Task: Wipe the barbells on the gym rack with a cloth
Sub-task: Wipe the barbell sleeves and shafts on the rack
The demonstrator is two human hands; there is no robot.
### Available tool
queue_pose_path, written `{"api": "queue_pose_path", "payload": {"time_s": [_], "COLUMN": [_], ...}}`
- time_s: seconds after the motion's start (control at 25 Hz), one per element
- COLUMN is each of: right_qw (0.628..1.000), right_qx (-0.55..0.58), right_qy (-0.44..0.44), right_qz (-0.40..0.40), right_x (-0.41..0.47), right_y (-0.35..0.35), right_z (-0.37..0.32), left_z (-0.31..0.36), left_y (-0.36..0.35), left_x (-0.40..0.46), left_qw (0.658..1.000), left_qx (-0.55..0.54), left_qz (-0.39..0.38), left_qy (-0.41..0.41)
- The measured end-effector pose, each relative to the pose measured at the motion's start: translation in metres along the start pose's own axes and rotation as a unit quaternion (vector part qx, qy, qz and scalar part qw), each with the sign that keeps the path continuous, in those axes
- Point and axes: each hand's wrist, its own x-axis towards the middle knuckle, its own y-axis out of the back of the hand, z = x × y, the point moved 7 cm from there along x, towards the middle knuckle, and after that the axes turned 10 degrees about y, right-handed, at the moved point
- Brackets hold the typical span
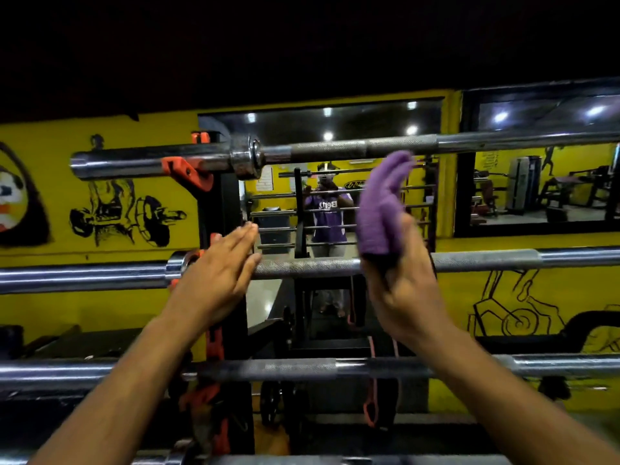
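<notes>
Holding the purple cloth [380,209] draped over the straight fingers of our right hand [402,283], we raise it between the top barbell [335,150] and the second barbell [469,261], touching neither. Our left hand [218,273] hovers flat, fingers together. Next, we judge, the cloth must press onto a bar; orange rack hooks [188,174] would interrupt a long stroke.
</notes>
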Motion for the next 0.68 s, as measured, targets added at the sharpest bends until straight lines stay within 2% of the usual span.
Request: {"api": "queue_pose_path", "payload": {"time_s": [0.04,0.12,0.16,0.24,0.28,0.36,0.44,0.48,0.56,0.68], "right_qw": [0.986,0.899,0.870,0.878,0.883,0.870,0.863,0.868,0.885,0.877], "right_qx": [-0.132,-0.370,-0.419,-0.397,-0.373,-0.328,-0.331,-0.352,-0.383,-0.387], "right_qy": [0.047,0.069,0.070,0.051,0.014,-0.076,-0.100,-0.074,0.035,0.126], "right_qz": [-0.088,-0.225,-0.252,-0.261,-0.284,-0.359,-0.369,-0.341,-0.260,-0.254], "right_x": [0.008,0.017,0.022,0.039,0.046,0.059,0.059,0.054,0.029,-0.004], "right_y": [-0.020,-0.049,-0.054,-0.058,-0.060,-0.061,-0.061,-0.063,-0.070,-0.077], "right_z": [0.016,0.051,0.058,0.061,0.067,0.078,0.082,0.079,0.058,0.038], "left_z": [-0.003,-0.012,-0.023,-0.048,-0.054,-0.057,-0.055,-0.056,-0.067,-0.089], "left_y": [0.004,0.012,0.016,0.017,0.013,0.006,0.004,0.005,0.012,0.015], "left_x": [0.002,0.006,0.007,0.004,-0.001,-0.008,-0.010,-0.011,-0.016,-0.027], "left_qw": [1.000,0.999,1.000,0.999,0.997,0.995,0.994,0.994,0.991,0.983], "left_qx": [0.012,0.037,0.024,-0.026,-0.045,-0.067,-0.083,-0.094,-0.118,-0.131], "left_qz": [-0.002,0.011,0.014,-0.007,-0.022,-0.032,-0.029,-0.027,-0.007,0.044], "left_qy": [-0.006,-0.014,0.002,0.047,0.056,0.065,0.062,0.057,0.062,0.122]}}
